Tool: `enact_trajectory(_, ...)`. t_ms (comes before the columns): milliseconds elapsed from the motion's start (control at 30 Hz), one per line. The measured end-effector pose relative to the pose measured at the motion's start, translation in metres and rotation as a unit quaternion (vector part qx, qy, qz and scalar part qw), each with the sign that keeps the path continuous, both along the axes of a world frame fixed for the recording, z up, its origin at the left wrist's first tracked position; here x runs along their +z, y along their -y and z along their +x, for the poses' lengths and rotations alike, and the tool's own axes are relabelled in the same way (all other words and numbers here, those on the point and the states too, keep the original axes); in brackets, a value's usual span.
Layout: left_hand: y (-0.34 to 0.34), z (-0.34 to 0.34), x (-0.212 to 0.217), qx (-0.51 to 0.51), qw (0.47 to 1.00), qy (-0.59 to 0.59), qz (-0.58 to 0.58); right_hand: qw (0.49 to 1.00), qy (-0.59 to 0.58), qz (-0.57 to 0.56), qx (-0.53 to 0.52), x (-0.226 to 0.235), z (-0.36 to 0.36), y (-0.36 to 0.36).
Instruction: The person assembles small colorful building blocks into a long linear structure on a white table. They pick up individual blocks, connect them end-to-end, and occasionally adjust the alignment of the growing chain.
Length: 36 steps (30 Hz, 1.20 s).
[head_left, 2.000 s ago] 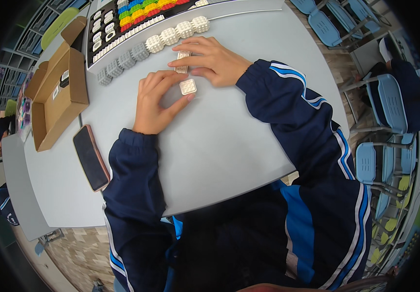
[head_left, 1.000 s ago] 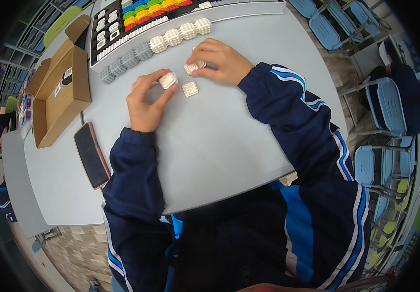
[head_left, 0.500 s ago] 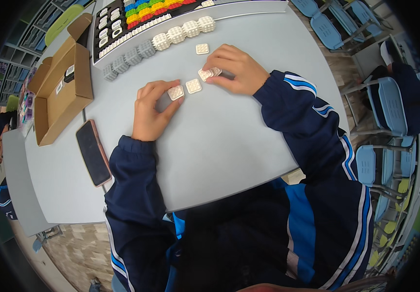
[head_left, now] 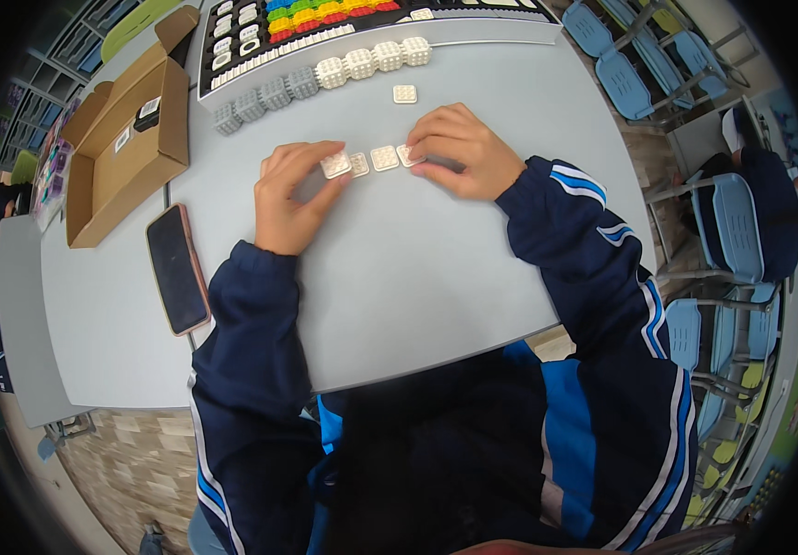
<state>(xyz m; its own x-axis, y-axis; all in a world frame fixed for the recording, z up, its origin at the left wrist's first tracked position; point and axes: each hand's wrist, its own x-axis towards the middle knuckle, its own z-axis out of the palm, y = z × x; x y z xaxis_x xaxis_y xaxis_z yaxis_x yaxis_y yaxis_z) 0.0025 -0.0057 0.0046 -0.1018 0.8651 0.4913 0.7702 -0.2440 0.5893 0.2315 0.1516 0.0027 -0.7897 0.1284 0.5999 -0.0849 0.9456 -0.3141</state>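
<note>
My left hand (head_left: 295, 192) pinches a small white square studded plate (head_left: 335, 165) between thumb and fingers. Beside that plate, partly behind it, is a second pale square piece (head_left: 359, 165) that seems to show its hollow side. Another white square plate (head_left: 385, 158) lies flat on the table between my hands. At the right end of this row, my right hand (head_left: 465, 153) has its thumb and fingertips closed on a white square plate (head_left: 407, 155), partly covered by the fingers. Farther back a single white plate (head_left: 404, 94) lies apart, touched by neither hand.
Grey studded cubes (head_left: 274, 92) and white studded cubes (head_left: 360, 64) stand in a line along a building-kit tray (head_left: 315, 46) of colored parts. An open cardboard box (head_left: 130, 162) and a phone (head_left: 177, 268) lie to the left. Blue chairs (head_left: 734, 222) stand at right.
A pale piece now shows between the left-hand plate and the middle plate. My right hand has lowered its pieces toward the row; only one shows there. The view has shifted slightly.
</note>
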Motion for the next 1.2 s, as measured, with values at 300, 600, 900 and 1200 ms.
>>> enact_trajectory(300, 0.009, -0.005, 0.0, 0.021, 0.997, -0.065, -0.042, 0.999, -0.008, 0.029, -0.017, -0.002, -0.002, 0.006)
enact_trajectory(600, 0.009, 0.003, -0.005, 0.005, 0.999, -0.042, -0.02, 0.999, -0.028, 0.018, -0.018, -0.004, 0.0, 0.005)
enact_trajectory(900, 0.009, 0.003, -0.008, 0.045, 0.999, -0.026, -0.005, 0.998, 0.035, -0.043, -0.034, -0.001, 0.024, -0.013)
enact_trajectory(1200, 0.005, 0.008, -0.009, 0.031, 0.999, 0.008, -0.002, 0.993, 0.055, -0.086, -0.061, 0.003, 0.02, -0.001)
